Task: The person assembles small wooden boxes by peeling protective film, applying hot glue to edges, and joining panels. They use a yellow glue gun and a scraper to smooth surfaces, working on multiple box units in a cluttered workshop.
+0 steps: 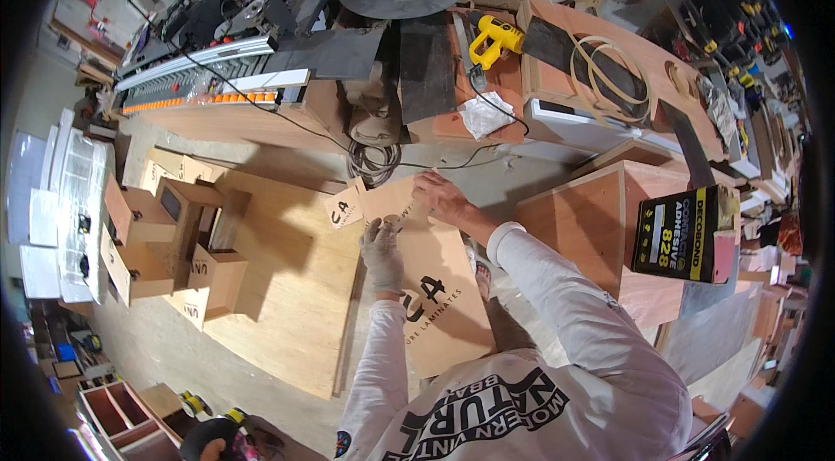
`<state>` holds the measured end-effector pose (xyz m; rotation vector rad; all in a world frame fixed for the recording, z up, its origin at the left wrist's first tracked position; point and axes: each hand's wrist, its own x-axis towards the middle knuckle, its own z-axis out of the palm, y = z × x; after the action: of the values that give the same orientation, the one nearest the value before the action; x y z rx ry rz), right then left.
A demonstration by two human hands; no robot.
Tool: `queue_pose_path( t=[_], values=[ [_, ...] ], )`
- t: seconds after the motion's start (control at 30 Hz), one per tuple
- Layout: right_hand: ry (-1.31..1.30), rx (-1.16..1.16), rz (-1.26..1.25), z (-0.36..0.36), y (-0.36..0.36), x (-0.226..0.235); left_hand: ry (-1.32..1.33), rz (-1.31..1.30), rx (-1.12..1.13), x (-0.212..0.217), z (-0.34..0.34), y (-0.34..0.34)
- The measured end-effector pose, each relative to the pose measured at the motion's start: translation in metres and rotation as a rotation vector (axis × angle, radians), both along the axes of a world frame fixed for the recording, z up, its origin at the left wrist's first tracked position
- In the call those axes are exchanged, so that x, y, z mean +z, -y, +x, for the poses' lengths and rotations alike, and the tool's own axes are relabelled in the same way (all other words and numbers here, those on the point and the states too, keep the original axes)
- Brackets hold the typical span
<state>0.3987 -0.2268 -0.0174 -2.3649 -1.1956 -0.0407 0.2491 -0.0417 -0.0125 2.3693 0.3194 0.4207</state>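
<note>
A long piece of brown printed cardboard (450, 261) stands in front of me, its lower end close to my body. My left hand (383, 257), in a pale glove, closes on the upper left edge of the cardboard. Bare, my right hand (437, 197) has its fingers bent over the top right corner and pinches it. A plain brown flap (389, 197) extends between the two hands. Just left of it sits a small printed cardboard piece (344, 205); whether it is joined to the flap I cannot make out. My fingertips are partly hidden.
On the left, a plywood sheet (287, 287) bears several open cardboard boxes (228, 274). A coiled hose (374, 163) lies ahead. A yellow heat gun (496, 41) rests on the far bench. At right, a black and yellow adhesive can (674, 235) stands on a wooden box (600, 222).
</note>
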Motion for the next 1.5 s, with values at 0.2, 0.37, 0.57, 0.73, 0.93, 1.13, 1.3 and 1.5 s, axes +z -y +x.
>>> queue_pose_path(
  t=[0.2, 0.37, 0.57, 0.73, 0.93, 1.13, 1.3, 1.5],
  values=[
    [0.082, -0.228, -0.083, -0.068, 0.008, 0.006, 0.080, -0.495, -0.050, 0.010, 0.001, -0.005],
    [-0.093, -0.364, -0.342, -0.120, -0.014, 0.034, 0.030, -0.597, -0.064, 0.006, 0.010, -0.016],
    [-0.209, -0.359, -0.275, -0.139, -0.018, 0.081, 0.025, -0.619, -0.066, 0.008, 0.004, -0.015],
    [-0.323, -0.222, -0.176, -0.134, 0.000, 0.101, 0.032, -0.158, 0.234, 0.016, -0.032, 0.045],
    [-0.318, -0.488, 0.344, -0.059, 0.032, 0.045, -0.153, 0.400, -0.087, 0.006, -0.091, 0.092],
    [-1.216, -0.955, 0.759, 0.029, 0.052, -0.015, -0.162, 0.459, -0.093, 0.004, -0.088, 0.098],
    [-1.227, -0.819, 0.539, 0.037, 0.052, -0.022, -0.133, 0.451, -0.078, 0.006, -0.088, 0.099],
    [-0.485, -0.756, 0.210, 0.039, 0.036, -0.033, -0.211, 0.405, -0.096, 0.005, -0.089, 0.097]
  ],
)
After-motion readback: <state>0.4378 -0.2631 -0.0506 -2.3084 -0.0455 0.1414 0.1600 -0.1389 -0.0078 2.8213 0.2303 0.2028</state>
